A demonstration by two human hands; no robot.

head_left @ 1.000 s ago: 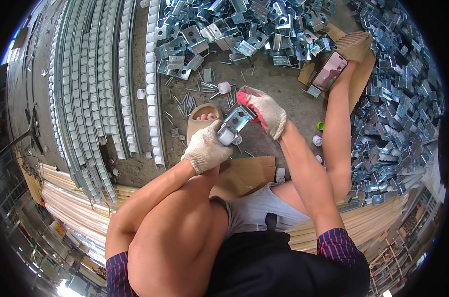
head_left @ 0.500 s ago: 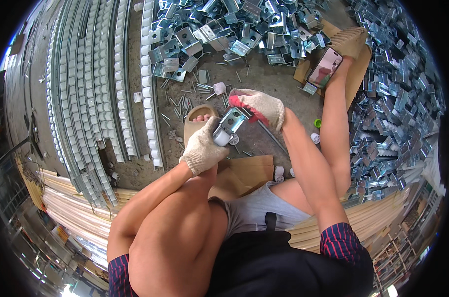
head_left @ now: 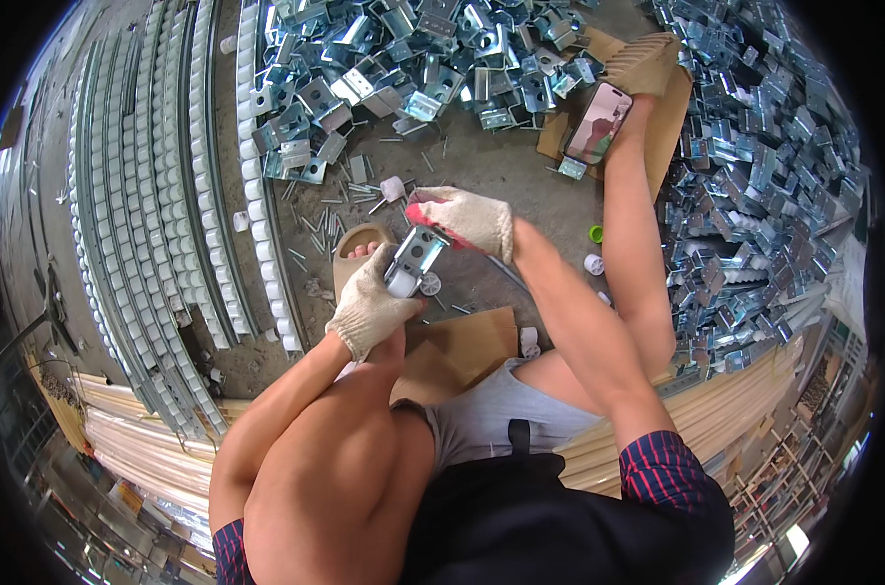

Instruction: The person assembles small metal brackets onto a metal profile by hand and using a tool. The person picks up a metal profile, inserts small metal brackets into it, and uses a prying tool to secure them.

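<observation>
My left hand (head_left: 372,304), in a cream knit glove, is closed around a shiny metal bracket (head_left: 419,250) with a round hole in it. A white roller (head_left: 401,284) sits at the bracket's lower end, by my fingers. At the bracket's upper right is my right hand (head_left: 470,222), in a cream glove with red-coated fingers. Its fingers are curled closed, and what they grip is hidden. A grey metal rod (head_left: 509,274) shows from beneath that hand; whether it is held cannot be made out. A white spoked wheel (head_left: 430,284) shows beside the roller.
Loose brackets (head_left: 393,63) are heaped ahead, with another heap (head_left: 745,195) at the right. Metal pins (head_left: 330,216) litter the floor. Long roller tracks (head_left: 159,195) lie at the left. A phone (head_left: 599,123) rests by my right foot. Cardboard (head_left: 467,341) lies below my hands.
The whole view has shifted, so most things appear further left. The bracket in my left hand has turned slightly, with its holed face showing more. My right hand stays close beside it.
</observation>
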